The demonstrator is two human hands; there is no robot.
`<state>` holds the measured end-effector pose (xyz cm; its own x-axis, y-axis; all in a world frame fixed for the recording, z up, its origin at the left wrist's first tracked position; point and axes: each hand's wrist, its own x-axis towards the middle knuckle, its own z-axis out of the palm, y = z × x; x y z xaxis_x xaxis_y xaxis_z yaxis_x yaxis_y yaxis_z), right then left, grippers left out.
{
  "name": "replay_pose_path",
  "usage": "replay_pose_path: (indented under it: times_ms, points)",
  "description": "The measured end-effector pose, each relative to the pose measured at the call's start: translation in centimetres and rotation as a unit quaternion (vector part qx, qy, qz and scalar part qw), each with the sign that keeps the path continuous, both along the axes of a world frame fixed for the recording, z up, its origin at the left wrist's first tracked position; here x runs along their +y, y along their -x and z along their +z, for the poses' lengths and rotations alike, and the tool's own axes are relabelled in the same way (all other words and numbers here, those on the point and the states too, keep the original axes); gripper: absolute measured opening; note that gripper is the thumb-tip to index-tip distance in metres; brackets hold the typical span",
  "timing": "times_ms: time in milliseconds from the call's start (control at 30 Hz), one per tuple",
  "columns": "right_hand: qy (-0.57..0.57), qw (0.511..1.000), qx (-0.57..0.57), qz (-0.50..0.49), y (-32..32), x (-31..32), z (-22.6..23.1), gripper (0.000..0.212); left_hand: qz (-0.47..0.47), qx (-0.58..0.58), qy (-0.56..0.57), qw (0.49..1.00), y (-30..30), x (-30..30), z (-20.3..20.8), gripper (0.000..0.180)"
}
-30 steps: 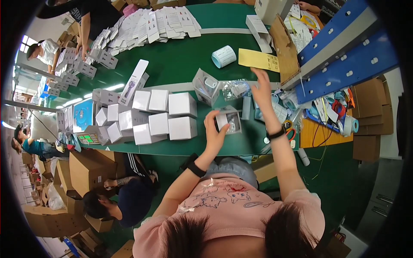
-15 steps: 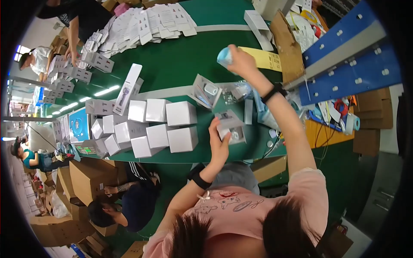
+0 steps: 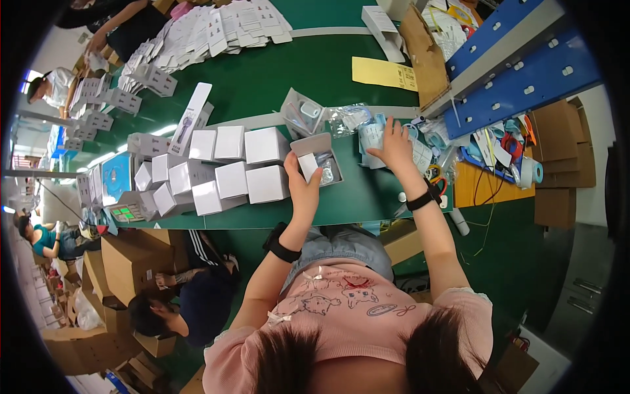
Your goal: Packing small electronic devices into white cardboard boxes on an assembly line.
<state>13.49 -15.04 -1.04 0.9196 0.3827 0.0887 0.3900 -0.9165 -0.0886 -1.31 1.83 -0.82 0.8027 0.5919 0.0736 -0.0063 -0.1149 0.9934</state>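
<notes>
My left hand [image 3: 303,184] grips a small open white box [image 3: 334,172] by its left side, thumb near the front and fingers along the wall. Inside the box lies a clear plastic packet [image 3: 323,159]. My right hand [image 3: 398,150] is spread over a heap of light-blue wrapped pieces at the right, its thumb close to a light-blue roll [image 3: 371,136]. Whether its fingertips touch the pieces is hard to see. Just beyond the held box stands another open white box [image 3: 292,113] with a white device [image 3: 310,109] in it.
Rows of closed white boxes [image 3: 268,184] stand at my left, with a tall printed carton [image 3: 190,119] behind them. Clear bags [image 3: 348,119], a yellow paper [image 3: 384,72] and orange-handled scissors [image 3: 441,186] lie about. A blue perforated beam [image 3: 525,92] borders the right. Other people work at the left.
My right hand has come back from the yellow paper to the light-blue heap, and the light-blue roll it held is now among the pieces. My left hand with the box shifted left and away from me.
</notes>
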Motion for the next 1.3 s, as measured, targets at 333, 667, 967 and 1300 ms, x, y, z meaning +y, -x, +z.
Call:
replay_pose_path:
  times_ms: [333, 667, 967, 1300]
  points:
    - [-0.430, 0.845, 0.133, 0.287, 7.1, 3.8, 1.9, 0.026, 0.067, -0.114, 0.031, 0.991, 0.7, 0.2, 0.9, 0.053]
    - [-0.480, 0.824, 0.213, 0.212, 8.2, 4.4, 1.3, 0.032, -0.167, -0.127, -0.156, 0.965, 2.0, 4.5, 2.2, 0.020]
    - [-0.407, 0.784, 0.220, 0.415, 5.4, 3.3, 2.9, 0.045, -0.253, -0.012, -0.219, 0.942, 3.0, 4.0, 3.5, 0.032]
    - [-0.345, 0.804, 0.153, 0.460, 4.7, 3.6, 1.7, 0.041, -0.174, -0.010, -0.417, 0.892, 2.9, 2.7, 2.0, 0.045]
